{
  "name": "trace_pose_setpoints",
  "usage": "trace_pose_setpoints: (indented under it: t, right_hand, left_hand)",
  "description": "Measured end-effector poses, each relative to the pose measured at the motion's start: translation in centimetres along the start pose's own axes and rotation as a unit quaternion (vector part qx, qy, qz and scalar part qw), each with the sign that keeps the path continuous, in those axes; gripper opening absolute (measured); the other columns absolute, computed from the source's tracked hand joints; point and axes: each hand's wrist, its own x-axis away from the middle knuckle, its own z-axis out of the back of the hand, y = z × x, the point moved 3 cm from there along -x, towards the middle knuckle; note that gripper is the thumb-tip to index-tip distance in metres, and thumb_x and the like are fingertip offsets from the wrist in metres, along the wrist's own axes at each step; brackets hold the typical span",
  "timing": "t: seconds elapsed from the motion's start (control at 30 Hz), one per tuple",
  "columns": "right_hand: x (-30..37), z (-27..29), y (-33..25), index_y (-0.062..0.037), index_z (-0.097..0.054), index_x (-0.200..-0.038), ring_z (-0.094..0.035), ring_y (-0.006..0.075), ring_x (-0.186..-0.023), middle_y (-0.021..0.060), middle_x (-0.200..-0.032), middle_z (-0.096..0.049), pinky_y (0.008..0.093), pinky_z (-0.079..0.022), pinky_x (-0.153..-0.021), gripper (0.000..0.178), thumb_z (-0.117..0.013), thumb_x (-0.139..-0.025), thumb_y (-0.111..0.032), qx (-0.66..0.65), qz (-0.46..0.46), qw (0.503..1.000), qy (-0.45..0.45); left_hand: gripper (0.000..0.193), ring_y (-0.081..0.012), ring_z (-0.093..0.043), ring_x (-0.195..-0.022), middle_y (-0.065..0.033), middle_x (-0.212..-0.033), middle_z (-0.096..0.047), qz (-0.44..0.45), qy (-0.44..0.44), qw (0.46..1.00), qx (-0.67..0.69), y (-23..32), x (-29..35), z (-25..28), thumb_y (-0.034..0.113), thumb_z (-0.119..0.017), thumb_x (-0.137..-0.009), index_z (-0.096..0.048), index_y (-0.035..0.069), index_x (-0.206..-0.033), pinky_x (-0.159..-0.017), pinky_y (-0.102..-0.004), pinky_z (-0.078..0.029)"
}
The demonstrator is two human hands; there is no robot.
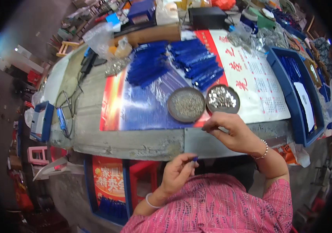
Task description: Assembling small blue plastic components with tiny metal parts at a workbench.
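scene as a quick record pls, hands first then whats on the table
left hand: pinching a small blue piece
right hand: near the right dish, anything held unclear
left dish: fine metal parts
right dish: shiny silvery pieces
blue strips: two piles, beyond the dishes
far right: blue tray with white sheet

pink shirt (216, 202) w/ dk wavy lines + dotted pattern, short R sleeve (278, 194) ending nr elbow, pale beaded bracelet (265, 148) by bare R hand (234, 134), plain whitish bangle (149, 202) by bare L hand (178, 173)
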Motion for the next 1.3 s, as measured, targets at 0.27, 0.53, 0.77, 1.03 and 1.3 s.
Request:
trace_pose_setpoints:
  t: [0.27, 0.53, 0.77, 1.03, 1.3]
  right_hand:
    - [2.5, -1.4, 0.3, -0.0015, -0.049, -0.096, -0.055, 0.0076, -0.076, 0.0009, -0.086, -0.051, 0.0216, -0.045, -0.066, 0.013, -0.059, -0.087, -0.004, -0.373, -0.213, 0.899, -0.083]
    - [2.4, -2.7, 0.3, -0.0012, -0.045, -0.095, -0.052, 0.0080, -0.071, 0.0023, -0.084, -0.049, 0.0215, -0.043, -0.062, 0.015, -0.058, -0.087, -0.004, -0.467, -0.236, 0.842, -0.133]
    - [2.2, -3.1, 1.2, -0.0002, -0.045, -0.095, -0.046, 0.0076, -0.075, 0.0025, -0.085, -0.047, 0.0224, -0.040, -0.065, 0.016, -0.059, -0.086, -0.003, -0.442, -0.227, 0.845, -0.200]
    - [1.8, -3.3, 1.5, 0.0000, -0.045, -0.095, -0.044, 0.0075, -0.076, 0.0024, -0.086, -0.047, 0.0227, -0.039, -0.068, 0.017, -0.059, -0.086, -0.003, -0.441, -0.243, 0.836, -0.217]
    - [1.3, -3.2, 0.9, 0.0000, -0.047, -0.093, -0.045, 0.0097, -0.076, 0.0030, -0.085, -0.049, 0.0247, -0.040, -0.068, 0.016, -0.059, -0.084, -0.003, -0.317, -0.172, 0.896, -0.258]
  left_hand:
    - [0.015, -0.0158, -0.060, -0.071, -0.0114, -0.086, -0.061, -0.213, -0.095, 0.945, -0.228, 3.4, -2.3, -0.4, -0.002, -0.053, -0.088, -0.056, -0.002, -0.103, -0.066, -0.0241, -0.048]
    - [0.023, -0.0292, -0.060, -0.072, -0.0128, -0.085, -0.060, -0.310, -0.105, 0.889, -0.321, 3.9, -2.7, -0.3, -0.001, -0.064, -0.074, -0.059, 0.001, -0.096, -0.063, -0.0346, -0.049]
    - [0.025, -0.0254, -0.059, -0.067, -0.0139, -0.087, -0.059, -0.419, -0.138, 0.811, -0.385, 4.2, -2.9, 0.1, 0.002, -0.066, -0.069, -0.058, -0.002, -0.092, -0.055, -0.0328, -0.047]
    - [0.026, -0.0257, -0.059, -0.067, -0.0156, -0.092, -0.060, -0.437, -0.158, 0.778, -0.422, 5.5, -3.0, -0.1, 0.005, -0.065, -0.066, -0.059, -0.003, -0.090, -0.057, -0.0343, -0.047]
    - [0.024, -0.0235, -0.059, -0.067, -0.0157, -0.086, -0.057, -0.466, -0.166, 0.758, -0.425, 5.4, -2.7, 0.1, 0.006, -0.062, -0.067, -0.058, -0.005, -0.087, -0.056, -0.0328, -0.047]
